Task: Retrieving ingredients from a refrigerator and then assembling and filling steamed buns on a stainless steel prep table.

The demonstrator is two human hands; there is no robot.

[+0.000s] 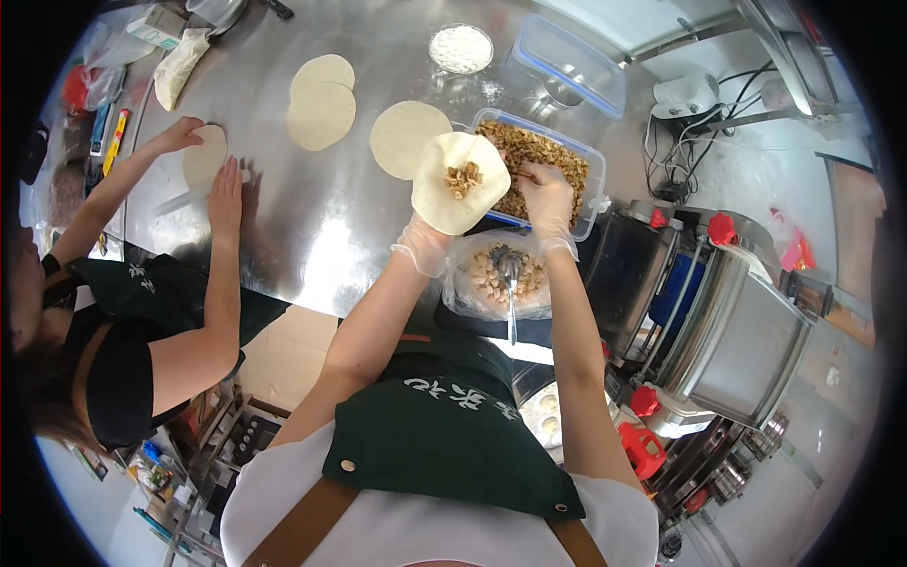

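Note:
My gloved left hand [424, 242] holds up a pale round dough wrapper [444, 212] from beneath, its fingers mostly hidden, with a small heap of brown chopped filling [463, 178] on it. My gloved right hand [546, 203] has its fingers closed inside a clear lidded-type tub [590, 198] of brown chopped filling, just right of the wrapper; what they pinch is hidden. Another wrapper [397, 132] lies behind the held one, and two overlapping wrappers [316, 123] lie farther left. Below the tub sits a plastic bag [463, 288] of pale diced filling with a metal spoon [512, 298].
A co-worker's hands [227, 194] press a dough round at the left of the steel table [246, 76]. A bowl of white powder [461, 47] and a blue-rimmed lid [581, 76] are at the back. A steel machine [727, 331] with red knobs stands right.

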